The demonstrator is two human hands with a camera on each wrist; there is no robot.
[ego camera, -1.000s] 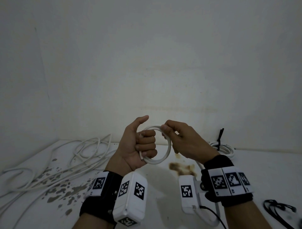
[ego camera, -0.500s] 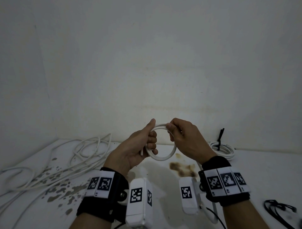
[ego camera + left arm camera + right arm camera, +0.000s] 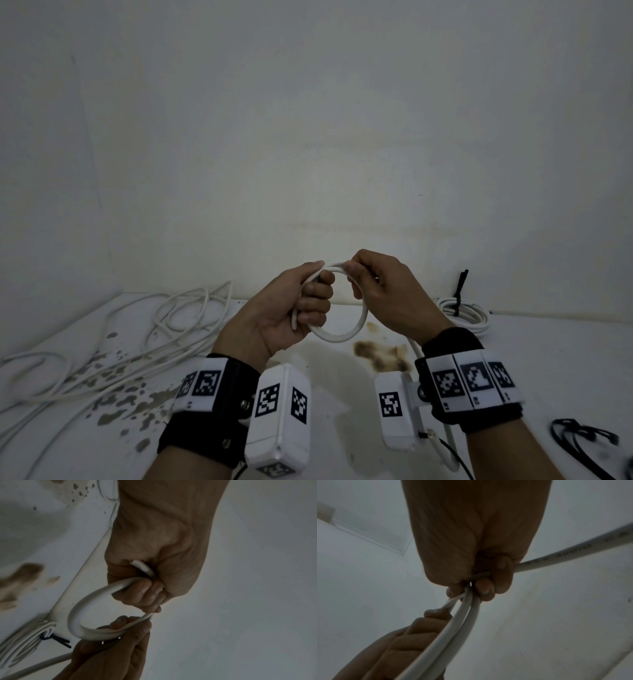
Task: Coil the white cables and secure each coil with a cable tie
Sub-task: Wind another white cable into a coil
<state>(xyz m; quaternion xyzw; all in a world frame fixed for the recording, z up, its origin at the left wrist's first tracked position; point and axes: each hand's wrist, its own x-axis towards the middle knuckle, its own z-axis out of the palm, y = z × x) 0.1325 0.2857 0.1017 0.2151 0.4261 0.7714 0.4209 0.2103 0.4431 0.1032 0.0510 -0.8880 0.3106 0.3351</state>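
White round plastic cable (image 3: pixel 342 336) stands as an upright loop between your hands, above the stained white tabletop (image 3: pixel 342 394). Your left hand (image 3: pixel 291 308) clenches the loop's left side, cut end pointing down; your right hand (image 3: pixel 387 294) pinches its top. Beyond, a tied white coil (image 3: pixel 469 313) lies flat.

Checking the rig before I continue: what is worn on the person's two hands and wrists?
The left hand and right hand are bare. Each wrist wears a black band carrying white tags with square black-and-white markers, plus a white boxy camera unit bearing the same markers. A thin black cable leaves the right unit.
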